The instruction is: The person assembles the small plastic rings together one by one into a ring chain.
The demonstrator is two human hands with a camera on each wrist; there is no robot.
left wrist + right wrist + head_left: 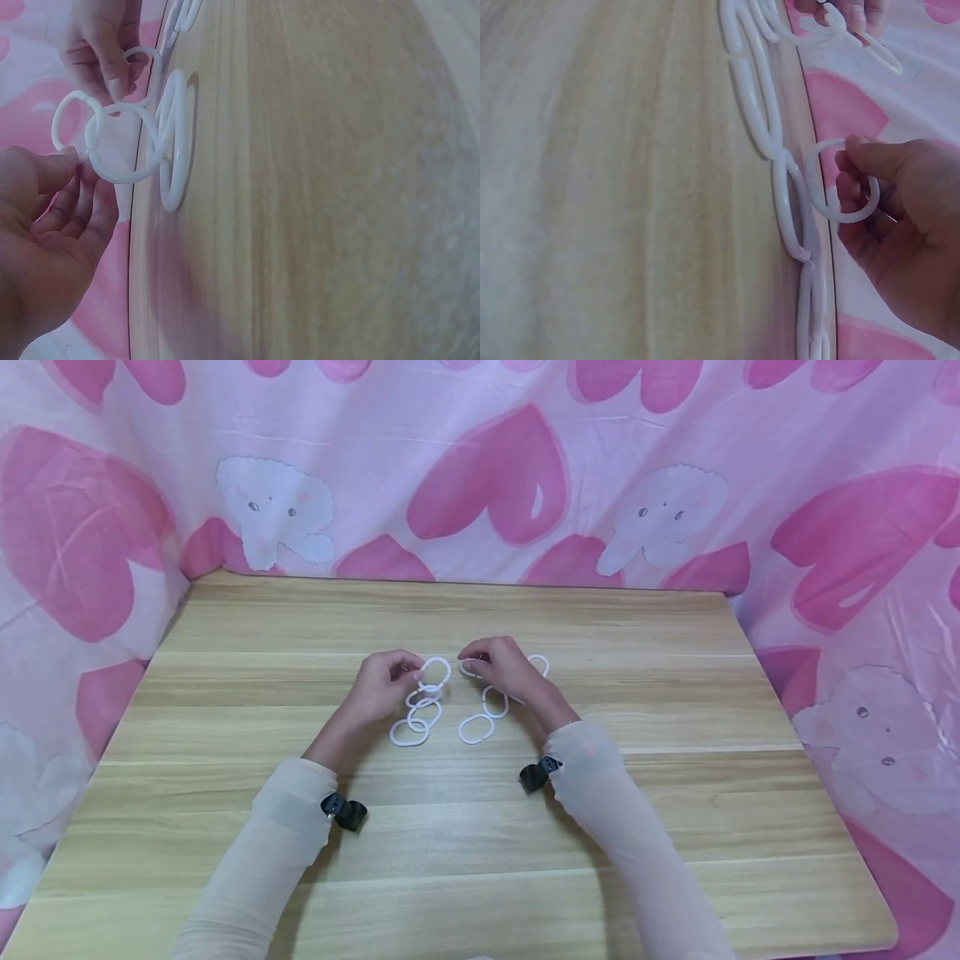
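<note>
My left hand pinches the top white plastic ring of a short chain between thumb and fingers. Several linked rings trail from it toward me, the nearest ring lying on the wooden table. Just to the right, my right hand holds a single white ring by its edge, fingers curled behind it. Under and beside that hand a second chain of white rings lies on the table, partly hidden by the hand in the head view. The two hands are a small gap apart.
The wooden table spreads out around both hands. A pink curtain with hearts and elephants hangs along its back and sides. Each wrist carries a small black camera over a light sleeve.
</note>
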